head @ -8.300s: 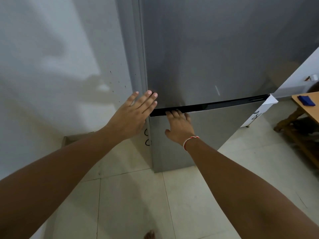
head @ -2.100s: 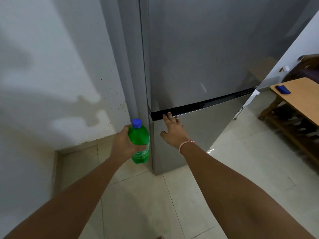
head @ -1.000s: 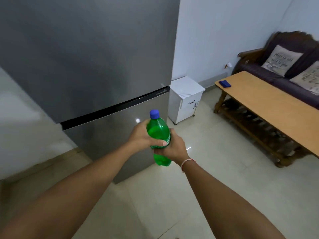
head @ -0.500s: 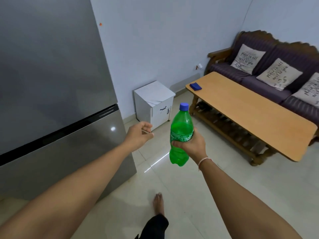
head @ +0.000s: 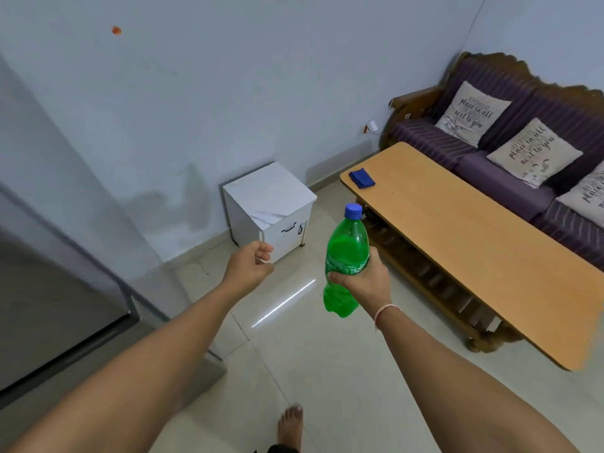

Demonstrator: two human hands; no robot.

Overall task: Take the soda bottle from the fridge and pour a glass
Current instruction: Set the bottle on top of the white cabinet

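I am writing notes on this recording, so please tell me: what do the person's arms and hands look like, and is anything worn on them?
Both arms are bare, with no sleeves in view. The right hand has a thin band at its wrist, a white and reddish thread bracelet. The left hand and its wrist carry nothing: no ring, watch or glove shows on either hand.

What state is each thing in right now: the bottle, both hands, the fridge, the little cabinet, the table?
Soda bottle: upright, blue cap on, partly full.
Right hand: gripping the bottle's middle.
Left hand: empty, fingers loosely curled.
Fridge: doors shut.
White cabinet: door closed.
Wooden table: a folded blue cloth lies near its far end.
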